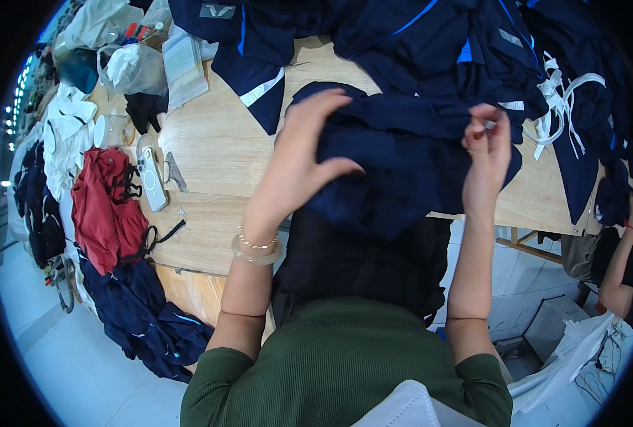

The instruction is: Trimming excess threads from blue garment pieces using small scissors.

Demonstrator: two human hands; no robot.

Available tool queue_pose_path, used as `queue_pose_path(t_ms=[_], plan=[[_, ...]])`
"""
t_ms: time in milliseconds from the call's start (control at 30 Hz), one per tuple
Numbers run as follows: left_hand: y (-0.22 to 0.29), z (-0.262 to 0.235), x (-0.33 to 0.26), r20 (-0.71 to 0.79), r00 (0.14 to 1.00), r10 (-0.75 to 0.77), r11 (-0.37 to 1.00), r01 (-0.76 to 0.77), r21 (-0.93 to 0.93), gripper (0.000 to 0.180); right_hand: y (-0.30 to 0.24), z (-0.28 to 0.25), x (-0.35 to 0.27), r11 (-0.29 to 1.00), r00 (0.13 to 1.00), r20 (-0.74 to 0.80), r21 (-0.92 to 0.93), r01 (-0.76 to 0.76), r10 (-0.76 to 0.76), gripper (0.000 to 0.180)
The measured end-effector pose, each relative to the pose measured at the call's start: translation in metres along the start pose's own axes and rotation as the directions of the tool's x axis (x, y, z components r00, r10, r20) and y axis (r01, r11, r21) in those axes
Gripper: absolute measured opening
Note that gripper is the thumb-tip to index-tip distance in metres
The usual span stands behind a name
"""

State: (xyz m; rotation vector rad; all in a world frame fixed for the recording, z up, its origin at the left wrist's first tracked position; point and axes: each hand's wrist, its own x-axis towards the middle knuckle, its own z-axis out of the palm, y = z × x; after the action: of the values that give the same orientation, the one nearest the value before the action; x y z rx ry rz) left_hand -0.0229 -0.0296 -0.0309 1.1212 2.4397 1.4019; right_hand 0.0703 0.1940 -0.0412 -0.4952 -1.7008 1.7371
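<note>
A dark navy garment [394, 160] lies bunched in front of me, partly over the table edge and down towards my lap. Above its left side is my left hand [295, 160], fingers stretched out and thumb apart, with nothing in it. My right hand [488, 153] is raised over the garment's right side, its fingers curled together. Something small and whitish shows at those fingertips, too small to name. Bracelets [258, 249] circle my left wrist.
More navy garments [430, 43] with blue trim are heaped along the far side. White straps [562, 107] lie at the right. On the left are a phone [151, 174], a red bag [110, 206] and plastic bags [135, 67]. Another person's arm [619, 263] reaches in at far right.
</note>
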Motion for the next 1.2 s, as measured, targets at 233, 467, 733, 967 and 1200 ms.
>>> queue_pose_path(t_ms=[233,467,733,967,1200], plan=[[-0.034,-0.036,-0.009,-0.268,0.916,-0.298,0.874,0.374,0.309,0.037,0.003,-0.046,0.012,0.796,0.996,0.055,-0.599,0.086,-0.066,0.029],[-0.071,-0.005,-0.023,-0.315,0.832,-0.456,0.810,0.535,0.241,0.022,0.016,-0.038,0.000,0.377,0.987,0.163,-0.913,0.157,-0.016,0.029],[-0.077,-0.015,-0.028,0.244,0.664,-0.707,-0.063,0.285,-0.957,0.012,0.033,-0.050,0.013,0.292,0.955,0.233,-0.915,0.279,-0.181,0.020],[-0.071,-0.033,-0.031,0.263,0.808,-0.528,-0.406,0.032,-0.913,0.023,0.056,-0.101,0.045,0.655,0.777,-0.091,0.604,-0.454,0.623,0.014],[-0.108,-0.063,-0.030,0.231,0.950,-0.212,-0.584,0.066,-0.809,0.026,0.007,-0.121,0.052,0.501,0.786,0.230,0.660,-0.559,0.574,0.018]])
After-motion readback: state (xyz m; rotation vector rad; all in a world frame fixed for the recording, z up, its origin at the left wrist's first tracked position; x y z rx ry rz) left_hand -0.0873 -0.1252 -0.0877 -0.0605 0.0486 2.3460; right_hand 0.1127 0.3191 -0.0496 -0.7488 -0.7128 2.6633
